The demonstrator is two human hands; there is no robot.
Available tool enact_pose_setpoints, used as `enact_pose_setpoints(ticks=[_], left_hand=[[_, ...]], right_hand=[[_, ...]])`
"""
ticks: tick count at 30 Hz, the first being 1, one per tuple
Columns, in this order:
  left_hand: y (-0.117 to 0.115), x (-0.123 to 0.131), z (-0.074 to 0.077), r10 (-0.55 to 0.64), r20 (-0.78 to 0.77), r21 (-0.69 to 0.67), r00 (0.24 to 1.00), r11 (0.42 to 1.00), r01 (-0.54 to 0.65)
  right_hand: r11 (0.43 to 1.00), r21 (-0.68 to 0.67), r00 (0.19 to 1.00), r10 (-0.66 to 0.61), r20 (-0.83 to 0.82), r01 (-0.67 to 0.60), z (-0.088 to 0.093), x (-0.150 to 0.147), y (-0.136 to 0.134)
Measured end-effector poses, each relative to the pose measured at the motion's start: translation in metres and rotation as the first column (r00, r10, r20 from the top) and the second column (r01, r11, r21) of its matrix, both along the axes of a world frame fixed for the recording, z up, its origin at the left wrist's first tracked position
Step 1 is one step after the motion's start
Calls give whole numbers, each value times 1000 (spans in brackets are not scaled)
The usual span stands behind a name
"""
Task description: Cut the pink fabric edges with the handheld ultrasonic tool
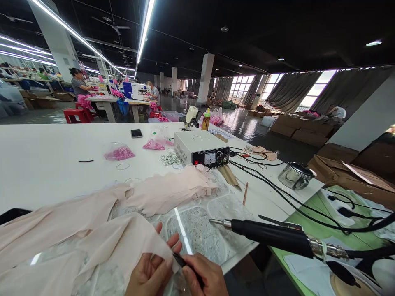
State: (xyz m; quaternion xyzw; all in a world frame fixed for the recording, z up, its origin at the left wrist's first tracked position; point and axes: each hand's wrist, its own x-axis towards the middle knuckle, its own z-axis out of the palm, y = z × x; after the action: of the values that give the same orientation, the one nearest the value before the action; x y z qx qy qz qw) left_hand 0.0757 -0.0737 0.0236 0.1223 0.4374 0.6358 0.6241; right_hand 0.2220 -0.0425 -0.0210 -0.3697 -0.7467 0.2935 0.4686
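Note:
My left hand (151, 271) is at the bottom edge, fingers closed on the corner of a pale pink fabric piece (101, 242). Beside it my right hand (205, 277) pinches a thin black tool (182, 262) whose tip meets that fabric corner. More pink fabric strips (166, 189) lie across the white table (46, 156) over clear plastic trays (200, 234) of tiny beads. A black handheld wand (271, 232) with a metal tip lies at the table's right edge, cabled to a white control box (202, 148).
Bags of pink beads (119, 153), a phone (136, 133), loose rings, a wooden stick (245, 193) and a steel pot (295, 175) stand on the table. A green surface (321, 209) lies to the right. Other people work at distant sewing tables (108, 98).

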Motion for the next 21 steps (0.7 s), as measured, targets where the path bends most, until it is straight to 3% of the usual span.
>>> enact_pose_setpoints(ticks=[21], left_hand=[[0, 0, -20, 20, -124, 96, 992, 995, -8]], right_hand=[[995, 91, 999, -40, -3, 40, -4, -7, 0]])
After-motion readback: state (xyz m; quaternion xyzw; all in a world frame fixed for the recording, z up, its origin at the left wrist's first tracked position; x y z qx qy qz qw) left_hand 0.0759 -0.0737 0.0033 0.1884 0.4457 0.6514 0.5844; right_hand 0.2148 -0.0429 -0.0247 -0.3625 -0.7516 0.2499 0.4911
